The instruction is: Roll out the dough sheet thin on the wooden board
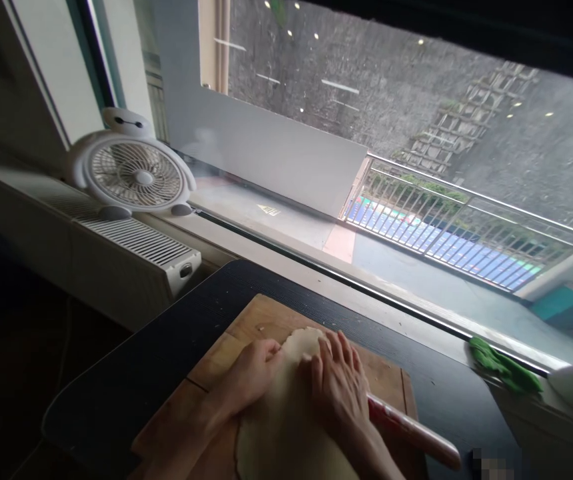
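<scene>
A sheet of pale rolled-out dough [286,413] lies on a wooden board [221,363], its lower end running out of the frame. My left hand [254,367] is at the dough's upper left edge, fingers curled closed with the edge between them. Across the upper right of the sheet rests my right hand [339,380], its fingers stretched out over the dough. A reddish-brown rolling pin [411,427] sticks out to the right from beside my right hand. Its other end is hidden behind that hand.
The board sits on a dark table [166,347] against a window sill. A white fan [141,177] stands at the left by a radiator [136,240]. On the sill at the right lies a green cloth [504,367]. Beyond the glass is a metal railing [446,230].
</scene>
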Available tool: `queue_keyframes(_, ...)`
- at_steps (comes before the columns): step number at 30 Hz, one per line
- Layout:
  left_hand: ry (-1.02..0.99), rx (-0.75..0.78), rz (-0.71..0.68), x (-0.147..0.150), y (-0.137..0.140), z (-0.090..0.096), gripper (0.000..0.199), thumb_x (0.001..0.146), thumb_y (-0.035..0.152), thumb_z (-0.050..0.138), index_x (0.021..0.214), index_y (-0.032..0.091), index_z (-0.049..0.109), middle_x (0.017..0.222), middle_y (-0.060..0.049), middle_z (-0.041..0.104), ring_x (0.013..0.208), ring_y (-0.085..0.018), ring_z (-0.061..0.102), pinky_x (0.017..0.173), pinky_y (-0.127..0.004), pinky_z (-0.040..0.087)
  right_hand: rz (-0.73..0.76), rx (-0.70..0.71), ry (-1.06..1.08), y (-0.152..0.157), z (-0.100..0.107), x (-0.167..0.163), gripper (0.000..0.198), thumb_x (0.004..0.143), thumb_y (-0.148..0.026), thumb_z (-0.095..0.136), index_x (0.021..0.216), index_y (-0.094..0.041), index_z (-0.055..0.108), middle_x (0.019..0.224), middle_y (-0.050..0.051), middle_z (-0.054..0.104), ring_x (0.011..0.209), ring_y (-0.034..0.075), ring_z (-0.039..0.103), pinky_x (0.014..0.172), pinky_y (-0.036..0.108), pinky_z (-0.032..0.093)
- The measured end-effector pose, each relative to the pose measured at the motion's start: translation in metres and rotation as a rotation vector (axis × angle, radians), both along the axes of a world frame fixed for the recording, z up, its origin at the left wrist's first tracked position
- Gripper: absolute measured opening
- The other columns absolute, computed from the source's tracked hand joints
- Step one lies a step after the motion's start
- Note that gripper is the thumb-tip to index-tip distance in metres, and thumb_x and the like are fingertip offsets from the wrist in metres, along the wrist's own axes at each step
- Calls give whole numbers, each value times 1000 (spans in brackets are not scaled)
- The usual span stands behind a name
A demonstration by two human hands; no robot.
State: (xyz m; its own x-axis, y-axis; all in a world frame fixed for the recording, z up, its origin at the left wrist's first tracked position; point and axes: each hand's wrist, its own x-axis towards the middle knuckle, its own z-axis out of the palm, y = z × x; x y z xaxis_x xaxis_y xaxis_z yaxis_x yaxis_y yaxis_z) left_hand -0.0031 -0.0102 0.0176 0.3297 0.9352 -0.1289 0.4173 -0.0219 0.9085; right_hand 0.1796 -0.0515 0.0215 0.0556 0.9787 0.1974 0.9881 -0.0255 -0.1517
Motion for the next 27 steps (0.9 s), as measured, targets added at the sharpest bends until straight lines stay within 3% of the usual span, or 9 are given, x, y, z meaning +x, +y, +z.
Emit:
queue_keyframes(3, -2, -40, -18, 1, -1, 3, 28, 80, 37, 42, 76, 16, 60, 66, -2, 64, 60, -15, 55, 52, -23, 34, -27, -38, -3, 12, 1, 5, 50, 93, -41, 20, 133, -21, 43, 145, 5, 30, 138, 24, 11, 109, 44, 11)
queue_keyframes(8, 14, -35, -38, 0, 0, 4, 29, 81, 37, 41, 77, 15, 60, 64, -2, 63, 58, -15, 55, 51, -23, 33, -253, -167, 91, 74, 12, 35, 55, 92, -41, 20, 135, -12, 39, 145, 14, 27, 135, 28, 18, 106, 49, 18)
queue_keyframes(14, 0, -40, -48, -1, -1, -3, 30, 84, 37, 39, 81, 17, 60, 64, 0, 63, 58, -14, 54, 52, -23, 32, -39, -95, 30, 46, 1, 19, 53, 92, -47, 21, 136, -22, 39, 145, 6, 31, 137, 23, 13, 108, 44, 14)
queue_keyframes(20, -28, -64, -51, -1, 0, -1, 29, 84, 37, 40, 81, 16, 60, 67, -1, 64, 61, -14, 57, 54, -23, 34, -274, -82, 85, 76, 7, 34, 55, 92, -45, 20, 132, -15, 42, 141, 13, 35, 134, 29, 22, 104, 50, 21)
queue_keyframes(25, -2, -53, 2, 0, -2, 5, 27, 81, 34, 43, 78, 16, 62, 63, -1, 63, 60, -14, 56, 56, -22, 36, -23, -25, -4, 39, -1, 10, 48, 93, -45, 24, 131, -25, 44, 140, 6, 39, 136, 25, 17, 108, 46, 15)
queue_keyframes(27, -15, -54, -2, 0, -3, 8, 26, 81, 34, 43, 78, 16, 62, 63, 0, 63, 60, -14, 56, 56, -22, 37, -21, 30, -42, 42, 2, 11, 46, 93, -44, 26, 129, -24, 47, 139, 6, 40, 137, 26, 15, 108, 48, 13)
